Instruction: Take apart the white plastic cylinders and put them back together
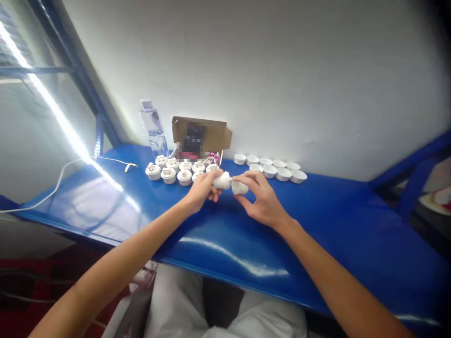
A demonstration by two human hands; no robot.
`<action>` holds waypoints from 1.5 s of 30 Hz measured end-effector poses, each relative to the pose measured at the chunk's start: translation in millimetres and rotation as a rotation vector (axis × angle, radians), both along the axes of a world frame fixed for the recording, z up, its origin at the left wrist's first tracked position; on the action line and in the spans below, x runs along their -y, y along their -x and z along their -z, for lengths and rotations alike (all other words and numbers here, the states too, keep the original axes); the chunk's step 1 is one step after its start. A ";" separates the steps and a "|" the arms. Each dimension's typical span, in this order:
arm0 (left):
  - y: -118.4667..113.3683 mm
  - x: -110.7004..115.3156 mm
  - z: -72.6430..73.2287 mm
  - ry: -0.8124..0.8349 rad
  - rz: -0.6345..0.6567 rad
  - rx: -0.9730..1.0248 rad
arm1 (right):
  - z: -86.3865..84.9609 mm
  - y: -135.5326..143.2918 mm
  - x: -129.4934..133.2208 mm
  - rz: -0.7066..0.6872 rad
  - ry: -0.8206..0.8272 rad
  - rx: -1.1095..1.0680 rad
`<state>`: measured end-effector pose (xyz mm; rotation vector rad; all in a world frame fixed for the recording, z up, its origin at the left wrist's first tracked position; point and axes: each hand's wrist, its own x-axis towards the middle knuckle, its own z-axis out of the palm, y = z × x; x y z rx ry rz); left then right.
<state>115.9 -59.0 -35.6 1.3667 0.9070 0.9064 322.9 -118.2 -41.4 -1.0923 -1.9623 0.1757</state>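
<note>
My left hand [201,191] is closed around a white stepped cylindrical piece [222,180], held sideways above the table. Thumb and fingers of my right hand [262,199] pinch a small white cup-shaped piece [239,188] that faces the cylinder's end. The two pieces are very close; whether they touch I cannot tell. Just behind my left hand stand two rows of white round units [168,175] with pin-like parts on top, partly hidden by that hand. Beyond my right hand are two rows of white open cups [283,174].
An open cardboard box [214,133] with small packets leans near the wall, beside a clear water bottle [153,129]. A white cable [59,180] with a yellow tag crosses the left of the blue table [225,244]. Blue frame posts [416,180] rise at both sides.
</note>
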 end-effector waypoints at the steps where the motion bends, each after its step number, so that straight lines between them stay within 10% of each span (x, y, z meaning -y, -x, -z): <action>1: 1.5 -0.1 -2.7 0.049 -0.019 0.028 | 1.1 -1.2 -1.3 0.018 -0.023 0.012; 8: 9.2 8.1 -25.2 0.053 0.115 0.319 | 32.1 -10.3 -20.7 0.231 0.139 -0.134; 23: 17.5 0.5 -19.1 -0.303 0.124 -0.253 | 14.2 12.0 1.3 0.247 0.224 0.130; 34: 9.9 -0.1 -2.5 -0.338 0.134 -0.400 | 30.6 5.3 -6.9 0.259 0.272 0.180; 45: 15.1 -1.3 -1.9 -0.745 -0.037 -0.765 | 34.6 1.3 -12.4 0.162 0.294 0.132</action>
